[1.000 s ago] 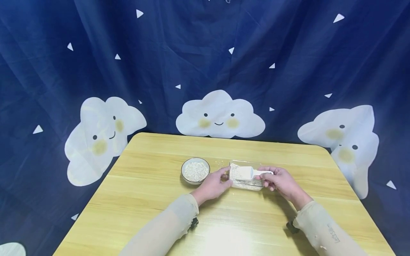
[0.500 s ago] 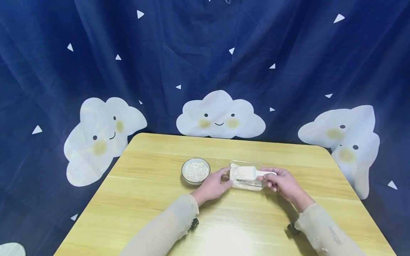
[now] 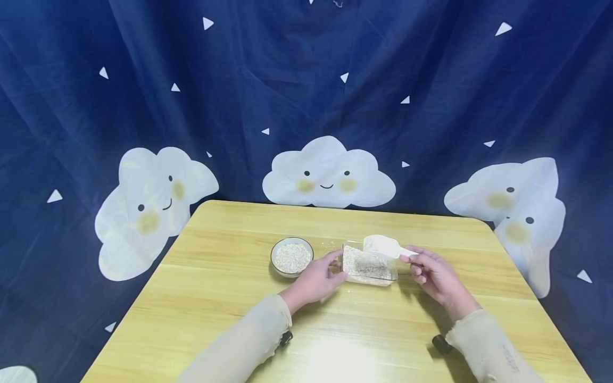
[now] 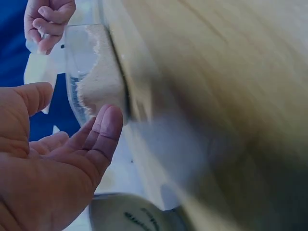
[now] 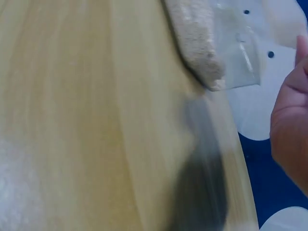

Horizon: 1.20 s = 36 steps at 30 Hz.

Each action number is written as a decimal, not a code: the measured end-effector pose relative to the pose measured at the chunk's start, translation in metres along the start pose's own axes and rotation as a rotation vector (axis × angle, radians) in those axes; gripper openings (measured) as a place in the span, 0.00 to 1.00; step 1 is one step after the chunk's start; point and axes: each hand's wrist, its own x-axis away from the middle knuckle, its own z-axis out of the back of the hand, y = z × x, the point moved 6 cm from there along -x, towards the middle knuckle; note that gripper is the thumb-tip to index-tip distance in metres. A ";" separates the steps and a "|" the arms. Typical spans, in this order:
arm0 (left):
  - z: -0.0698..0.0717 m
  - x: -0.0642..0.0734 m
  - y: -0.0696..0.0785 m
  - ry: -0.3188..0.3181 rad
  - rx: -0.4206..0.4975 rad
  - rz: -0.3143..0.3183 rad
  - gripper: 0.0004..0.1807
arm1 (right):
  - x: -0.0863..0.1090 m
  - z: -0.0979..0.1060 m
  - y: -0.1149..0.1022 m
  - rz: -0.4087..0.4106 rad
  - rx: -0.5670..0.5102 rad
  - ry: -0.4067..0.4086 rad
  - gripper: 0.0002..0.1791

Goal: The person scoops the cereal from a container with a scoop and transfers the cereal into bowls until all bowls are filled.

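My right hand pinches the handle of a white scoop, raised over the back right part of a clear rectangular container. Pale oat flakes fill the container's lower part, heaped unevenly in the left wrist view. The right wrist view catches only an edge of the right hand. At the container's left end is my left hand, thumb and fingers spread apart, fingertips right at the wall. Just left of that hand stands a dark-rimmed bowl of oat flakes.
A few loose flakes lie on the wooden table between bowl and container. Behind the table hangs a dark blue curtain with smiling clouds and white triangles. A dark wrist device shows at the right sleeve.
The scoop has risen out from low in the container toward its back right, tilting as it went. My right hand has shifted right with it; the left hand stays at the container's left end.
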 end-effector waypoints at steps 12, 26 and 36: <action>0.066 0.041 0.001 0.226 -0.144 -0.201 0.31 | -0.007 -0.009 -0.008 0.054 -0.169 -0.074 0.20; 0.121 0.057 -0.093 0.252 -0.234 0.014 0.51 | -0.024 -0.027 -0.013 0.026 -0.033 -0.060 0.18; 0.112 0.053 -0.099 0.192 -0.234 0.066 0.53 | -0.040 -0.050 -0.009 -0.029 0.064 -0.028 0.18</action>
